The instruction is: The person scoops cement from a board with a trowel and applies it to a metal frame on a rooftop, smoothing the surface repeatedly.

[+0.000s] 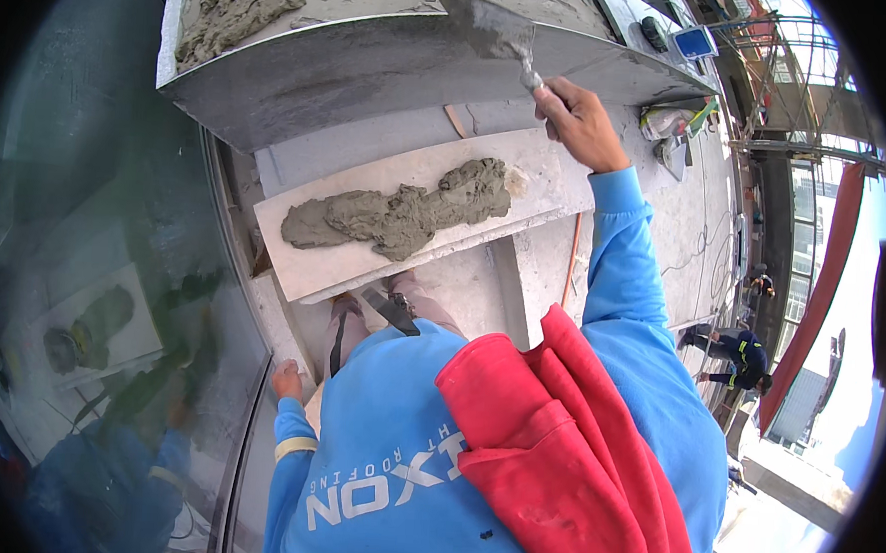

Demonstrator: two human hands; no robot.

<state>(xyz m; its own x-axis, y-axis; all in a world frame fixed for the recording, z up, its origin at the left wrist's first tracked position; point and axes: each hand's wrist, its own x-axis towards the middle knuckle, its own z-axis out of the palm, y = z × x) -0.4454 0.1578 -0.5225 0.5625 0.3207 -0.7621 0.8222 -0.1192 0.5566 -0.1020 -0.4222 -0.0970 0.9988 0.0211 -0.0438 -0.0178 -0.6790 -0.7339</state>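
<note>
My right hand (572,118) is closed round the handle of a trowel (486,28), raised at the upper centre, its blade smeared with grey mortar, near the long grey panel (314,69). Below it, a pale board (293,274) bears a long lumpy heap of wet mortar (396,219). My left hand (287,379) is low at the left with curled fingers, beside the dark glass pane's edge; what it grips, if anything, I cannot make out. More mortar (237,10) lies behind the panel's top edge.
The glass pane (116,209) runs along my left. At right are bags and tools (671,128), an orange hose (572,253), cables, scaffolding (811,146) and a red sheet (813,296). Another person (734,357) in dark workwear is farther off at right, with a second figure (761,283) beyond.
</note>
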